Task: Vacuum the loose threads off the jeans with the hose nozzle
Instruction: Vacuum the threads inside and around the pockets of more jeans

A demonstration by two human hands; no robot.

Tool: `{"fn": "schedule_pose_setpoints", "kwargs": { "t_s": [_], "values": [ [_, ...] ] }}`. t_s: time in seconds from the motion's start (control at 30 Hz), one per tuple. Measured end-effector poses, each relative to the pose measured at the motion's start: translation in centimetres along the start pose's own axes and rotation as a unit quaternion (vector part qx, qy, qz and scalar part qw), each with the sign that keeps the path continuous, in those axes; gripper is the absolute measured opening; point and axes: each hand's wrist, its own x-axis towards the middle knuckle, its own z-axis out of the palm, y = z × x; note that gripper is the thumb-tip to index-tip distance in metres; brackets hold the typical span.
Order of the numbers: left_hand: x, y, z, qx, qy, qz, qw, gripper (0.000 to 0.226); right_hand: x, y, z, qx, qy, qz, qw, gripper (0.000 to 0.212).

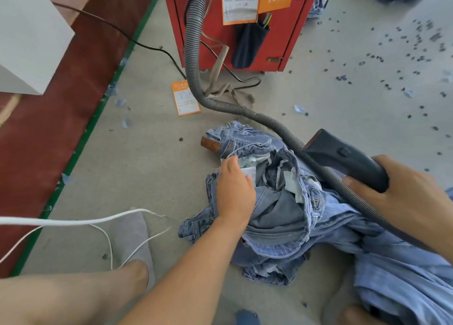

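Jeans (282,209) lie crumpled on the floor at my six o'clock, waistband turned open toward twelve. I judge I'm between passes: my right hand (402,192), at three o'clock, is wrapped round the hose nozzle (343,157), whose mouth points to eleven and sits clear of the cloth. My left hand (235,189) rests flat on the waistband, fingers fairly straight, pinning it. Next I'd bring the mouth down onto the open denim.
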Motion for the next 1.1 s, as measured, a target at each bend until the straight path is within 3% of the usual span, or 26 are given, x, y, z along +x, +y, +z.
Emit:
{"fn": "schedule_pose_setpoints", "kwargs": {
  "t_s": [0.07,0.13,0.27,0.4,0.63,0.8,0.97,1.1],
  "values": [
    [0.9,-0.3,0.2,0.058,-0.055,0.006,0.997,0.045,0.1,-0.4,0.0,0.000,-0.008,-0.013,1.000,0.031],
    [1.8,-0.8,0.0,0.073,-0.056,-0.007,0.996,0.019,0.2,-0.8,-0.2,-0.003,-0.019,-0.031,0.999,0.034],
    [2.2,-1.4,-0.5,-0.062,-0.007,-0.011,0.998,0.007,0.2,-1.3,-0.4,-0.002,-0.035,-0.050,0.998,0.033],
    [1.7,-1.2,-0.4,-0.154,-0.040,0.038,0.986,0.007,0.1,-1.3,-0.2,0.011,-0.075,-0.083,0.994,0.029],
    [1.2,-1.1,0.5,-0.246,-0.089,0.010,0.965,0.021,1.2,0.2,0.8,-0.047,-0.175,-0.121,0.976,0.029],
    [1.1,-1.1,0.5,-0.265,-0.102,0.010,0.959,0.016,3.3,0.0,2.2,-0.069,-0.186,-0.142,0.970,0.031],
    [1.0,-1.3,0.2,-0.286,-0.115,0.008,0.951,0.027,4.7,-1.7,3.2,-0.109,-0.200,-0.161,0.960,0.033],
    [0.9,-1.3,0.0,-0.307,-0.122,0.006,0.944,0.028,4.5,-1.2,2.0,-0.072,-0.182,-0.136,0.971,0.027]
  ]
}}
